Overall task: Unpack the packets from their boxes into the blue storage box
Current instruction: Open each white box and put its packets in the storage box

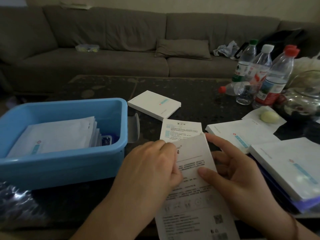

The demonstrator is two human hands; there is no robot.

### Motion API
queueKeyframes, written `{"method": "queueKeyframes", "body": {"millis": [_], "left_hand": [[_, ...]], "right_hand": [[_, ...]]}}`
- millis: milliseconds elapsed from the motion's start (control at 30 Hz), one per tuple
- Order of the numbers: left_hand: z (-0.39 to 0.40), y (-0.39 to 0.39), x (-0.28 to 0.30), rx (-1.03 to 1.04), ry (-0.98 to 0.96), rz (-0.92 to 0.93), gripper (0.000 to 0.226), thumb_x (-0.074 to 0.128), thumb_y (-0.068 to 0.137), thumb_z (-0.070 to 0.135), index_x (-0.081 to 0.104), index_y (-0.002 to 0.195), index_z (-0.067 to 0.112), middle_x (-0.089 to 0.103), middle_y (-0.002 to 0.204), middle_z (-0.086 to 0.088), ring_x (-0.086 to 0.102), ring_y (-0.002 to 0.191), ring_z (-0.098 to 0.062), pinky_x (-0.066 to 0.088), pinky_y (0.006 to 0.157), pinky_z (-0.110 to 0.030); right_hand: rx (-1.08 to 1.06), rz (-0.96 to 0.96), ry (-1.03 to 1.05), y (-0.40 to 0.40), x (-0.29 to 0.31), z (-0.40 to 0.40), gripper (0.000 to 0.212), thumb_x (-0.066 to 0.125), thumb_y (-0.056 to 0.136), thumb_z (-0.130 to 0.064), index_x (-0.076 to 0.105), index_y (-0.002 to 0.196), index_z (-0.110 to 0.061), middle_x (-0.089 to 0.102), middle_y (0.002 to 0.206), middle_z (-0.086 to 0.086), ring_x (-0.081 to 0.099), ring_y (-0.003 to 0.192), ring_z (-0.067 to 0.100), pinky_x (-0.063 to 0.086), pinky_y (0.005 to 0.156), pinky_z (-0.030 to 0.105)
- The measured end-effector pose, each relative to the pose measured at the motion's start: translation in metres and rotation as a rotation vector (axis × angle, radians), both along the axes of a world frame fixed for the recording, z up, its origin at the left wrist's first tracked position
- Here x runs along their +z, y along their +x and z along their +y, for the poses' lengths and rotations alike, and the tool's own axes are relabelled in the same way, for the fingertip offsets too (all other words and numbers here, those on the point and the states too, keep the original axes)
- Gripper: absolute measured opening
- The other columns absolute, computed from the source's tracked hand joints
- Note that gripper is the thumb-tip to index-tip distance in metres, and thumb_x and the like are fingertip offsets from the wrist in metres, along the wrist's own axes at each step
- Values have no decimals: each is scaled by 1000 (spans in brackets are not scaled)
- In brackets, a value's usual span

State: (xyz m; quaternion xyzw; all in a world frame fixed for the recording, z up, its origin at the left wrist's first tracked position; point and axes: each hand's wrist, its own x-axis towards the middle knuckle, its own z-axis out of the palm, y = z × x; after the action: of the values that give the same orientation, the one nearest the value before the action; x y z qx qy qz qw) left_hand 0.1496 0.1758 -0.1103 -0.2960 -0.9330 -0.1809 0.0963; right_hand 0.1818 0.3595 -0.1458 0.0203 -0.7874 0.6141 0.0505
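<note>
The blue storage box (72,167) stands on the dark table at the left, with several white packets (57,135) stacked inside it. My left hand (150,168) and my right hand (237,172) both grip a white printed leaflet (192,170), folded at its top, in front of me. Another printed leaflet (181,129) lies flat on the table just beyond it. A white box (154,103) lies behind the leaflets. More white boxes (240,134) (287,163) lie at the right, the nearest one on a purple folder.
Several plastic water bottles (275,75) stand at the back right, one lying on its side (237,88). A glass bowl (304,94) and a pale round object on a tissue (269,116) sit at the right. A grey sofa (121,40) runs behind the table.
</note>
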Motion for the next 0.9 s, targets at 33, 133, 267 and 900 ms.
{"method": "queueKeyframes", "body": {"millis": [33,133,267,900], "left_hand": [[-2,-1,1,9,66,-44,19,35,93,45,30,78,34,43,94,20,47,90,1,45,80,-11],[-13,-2,6,42,302,-92,13,34,83,44,35,73,36,46,92,20,52,91,5,51,66,-13],[-23,-5,10,-41,652,-413,21,42,83,39,53,80,20,66,93,14,69,78,-3,55,52,-19],[25,-10,-39,9,1446,-1283,40,64,70,49,75,86,15,76,80,-10,73,71,-24,58,71,-38]], "right_hand": [[6,10,-10,-1,1,2,67,68,82,-1,48,132,-40,74,102,-3,73,87,20,61,68,37],[97,31,-50,-2,7,13,64,65,83,-1,54,129,-43,72,109,3,71,96,24,60,75,43],[356,18,-195,-3,14,31,59,74,83,-20,52,133,-40,66,123,10,66,108,32,57,81,41],[121,47,-667,-10,14,36,83,92,50,-28,61,127,-33,67,120,11,69,100,28,58,74,35]]}}
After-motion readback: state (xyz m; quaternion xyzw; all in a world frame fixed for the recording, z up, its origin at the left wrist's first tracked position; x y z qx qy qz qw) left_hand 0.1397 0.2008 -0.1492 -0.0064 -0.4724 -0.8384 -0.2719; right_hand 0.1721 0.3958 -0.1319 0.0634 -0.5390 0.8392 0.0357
